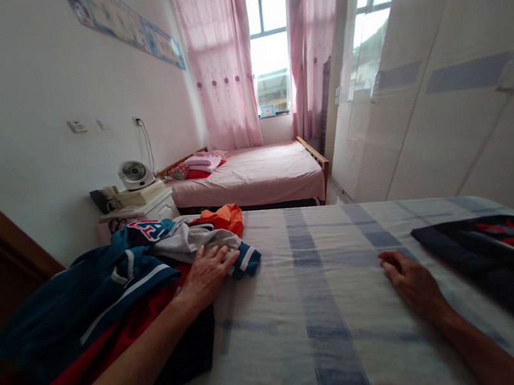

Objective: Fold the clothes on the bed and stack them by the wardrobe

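My left hand (pixel 206 274) lies with its fingers spread on a grey and teal jacket (pixel 187 241). The jacket's striped cuff (pixel 247 258) sticks out just past my fingertips. Below that wrist are a red garment (pixel 128 337) and a dark garment (pixel 188 350), partly hidden by my forearm. My right hand (pixel 410 282) is low over the striped bedsheet (pixel 320 273), its fingers loosely bent and nothing visible in them. To its right a black garment with red print (pixel 499 259) lies flat.
An orange garment (pixel 227 219) sits at the far side of the clothes pile. Behind it stand a white cabinet (pixel 157 204) with a small fan (pixel 135 174) and a second bed with a pink sheet (pixel 255 177). A white wardrobe (pixel 424 148) lines the right side.
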Motion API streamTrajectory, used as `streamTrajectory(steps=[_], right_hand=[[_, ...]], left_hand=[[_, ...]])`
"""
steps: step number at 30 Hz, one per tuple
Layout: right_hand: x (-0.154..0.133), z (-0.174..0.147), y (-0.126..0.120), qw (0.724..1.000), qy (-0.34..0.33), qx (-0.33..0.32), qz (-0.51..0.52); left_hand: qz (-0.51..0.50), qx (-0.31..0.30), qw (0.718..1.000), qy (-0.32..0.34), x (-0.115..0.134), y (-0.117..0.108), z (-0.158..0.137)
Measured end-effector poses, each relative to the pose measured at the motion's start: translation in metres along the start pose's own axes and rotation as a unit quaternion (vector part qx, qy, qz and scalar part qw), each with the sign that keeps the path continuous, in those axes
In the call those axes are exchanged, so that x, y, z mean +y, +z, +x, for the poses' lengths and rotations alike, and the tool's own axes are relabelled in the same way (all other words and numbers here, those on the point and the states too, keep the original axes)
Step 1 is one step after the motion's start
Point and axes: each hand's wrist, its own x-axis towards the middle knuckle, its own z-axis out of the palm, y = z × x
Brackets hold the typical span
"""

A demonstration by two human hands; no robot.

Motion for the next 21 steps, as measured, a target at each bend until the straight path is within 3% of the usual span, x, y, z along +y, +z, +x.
streamTrajectory(steps=[4,6,9,11,13,15,18,21], right_hand=[[0.001,0.001,0.001,1.0,0.014,-0.024,0.005],[0.0,0.002,0.0,0.999,0.02,-0.03,0.007],[-0.001,0.001,0.0,0.999,0.022,-0.03,0.008],[0.0,0.001,0.0,0.999,0.021,-0.031,0.01],[0.002,0.002,0.001,0.999,0.018,-0.035,0.011],[0.004,0.003,0.002,0.999,0.015,-0.038,0.012],[0.005,0.004,0.004,0.999,0.012,-0.038,0.01],[0.005,0.003,0.004,0.999,0.014,-0.037,0.004]], left_hand=[[-0.009,0.002,0.998,-0.058,-0.005,-0.015,0.015],[-0.019,0.022,0.99,-0.139,-0.015,-0.031,0.024],[-0.021,0.099,0.95,-0.297,-0.043,-0.057,0.033],[0.012,0.183,0.92,-0.345,-0.057,-0.068,0.035],[0.041,0.251,0.914,-0.315,-0.053,-0.07,0.035],[0.034,0.254,0.94,-0.227,-0.031,-0.061,0.031],[-0.011,0.147,0.985,-0.086,0.019,-0.025,0.02],[-0.042,0.069,0.994,-0.069,0.052,0.02,0.007]])
